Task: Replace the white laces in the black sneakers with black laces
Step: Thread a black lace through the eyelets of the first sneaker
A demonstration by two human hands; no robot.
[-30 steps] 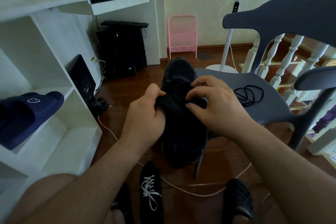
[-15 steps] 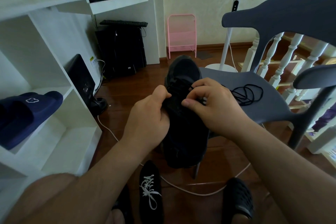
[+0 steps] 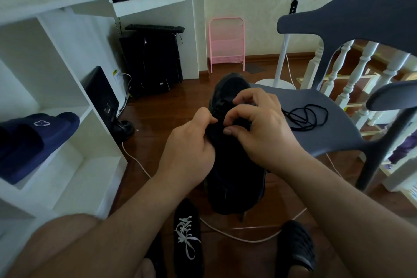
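Note:
A black sneaker [image 3: 234,178] lies toe away from me on the front edge of a grey chair seat [image 3: 316,119]. My left hand [image 3: 191,149] grips its left side near the tongue. My right hand [image 3: 259,128] pinches at the lacing area on top, fingers curled; the lace itself is too dark to make out. A loose black lace [image 3: 306,117] lies coiled on the seat to the right. On the floor below stands a second black sneaker [image 3: 187,239] with white laces [image 3: 186,232].
White shelves [image 3: 63,101] with a navy slipper [image 3: 33,142] stand at left. A white cable [image 3: 239,236] runs across the wooden floor. My foot in a black clog [image 3: 297,248] is at lower right. A fan stand [image 3: 277,81] and white balusters [image 3: 352,74] are behind the chair.
My right hand has lifted its fingers up along the lacing area, and my left thumb has shifted up toward it. The sneaker stays in place.

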